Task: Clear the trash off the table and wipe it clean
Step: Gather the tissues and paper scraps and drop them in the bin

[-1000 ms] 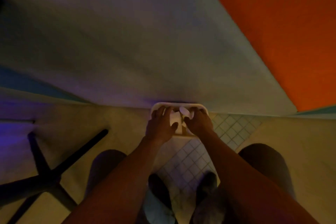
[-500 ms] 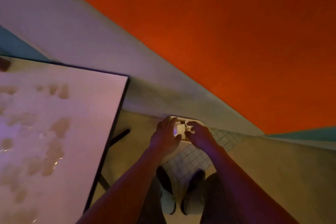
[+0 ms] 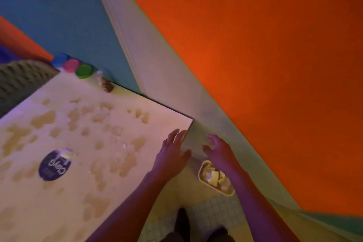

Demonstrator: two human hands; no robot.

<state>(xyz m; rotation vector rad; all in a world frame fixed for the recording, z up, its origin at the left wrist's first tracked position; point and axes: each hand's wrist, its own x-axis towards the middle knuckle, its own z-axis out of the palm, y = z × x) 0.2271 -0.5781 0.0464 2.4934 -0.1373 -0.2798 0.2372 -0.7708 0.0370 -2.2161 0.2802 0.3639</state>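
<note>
On the floor a small bin (image 3: 202, 176) holds crumpled trash (image 3: 213, 178). Above it the right hand (image 3: 221, 155) and left hand (image 3: 172, 153) hover with spread fingers, empty — beyond, the stained worktop (image 3: 78, 124) carries a purple lid (image 3: 54, 165).

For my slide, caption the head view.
Both hands, left and right, empty over the bin beside the stained table.

A bright orange wall (image 3: 265, 55) fills the view from twelve to four o'clock, meeting a teal wall (image 3: 64, 15) at eleven o'clock along a pale moulded corner trim (image 3: 125, 45). Small square cream floor tiles (image 3: 216, 212) show at six o'clock. Dim violet light tints everything.
</note>
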